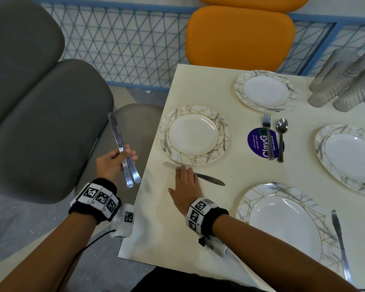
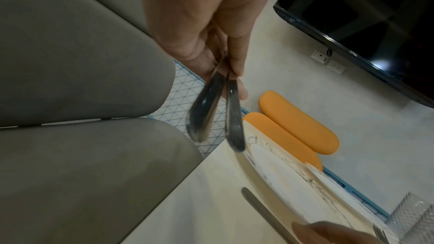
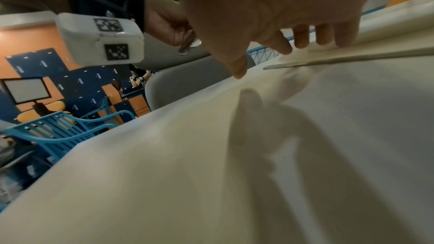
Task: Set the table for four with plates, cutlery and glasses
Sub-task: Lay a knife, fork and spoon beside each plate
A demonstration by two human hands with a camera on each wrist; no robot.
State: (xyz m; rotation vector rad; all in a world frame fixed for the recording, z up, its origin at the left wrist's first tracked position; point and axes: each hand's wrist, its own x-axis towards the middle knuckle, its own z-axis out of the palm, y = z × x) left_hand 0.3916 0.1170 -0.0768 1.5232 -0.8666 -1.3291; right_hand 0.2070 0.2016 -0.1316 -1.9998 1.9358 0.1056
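Note:
My left hand (image 1: pixel 118 159) is off the table's left edge and grips two table knives (image 1: pixel 119 142) by their handles (image 2: pixel 233 129), blades pointing up. My right hand (image 1: pixel 185 182) lies flat on the cream table (image 1: pixel 156 218), straight fingertips (image 3: pixel 303 41) touching a third knife (image 1: pixel 209 178) that lies just below the left marbled plate (image 1: pixel 194 134). Other plates sit at the back (image 1: pixel 264 90), at the right (image 1: pixel 350 157) and near me (image 1: pixel 282 226), the near one with a knife (image 1: pixel 340 239) to its right. A fork (image 1: pixel 268 135) and spoon (image 1: pixel 281 135) lie in the middle.
Several ribbed glasses (image 1: pixel 346 81) stand upside down at the back right corner. A purple round sticker (image 1: pixel 259 144) is under the fork and spoon. A grey chair (image 1: pixel 40 123) stands left of the table, an orange chair (image 1: pixel 240 34) behind it, and a blue mesh fence (image 1: pixel 124 39) beyond.

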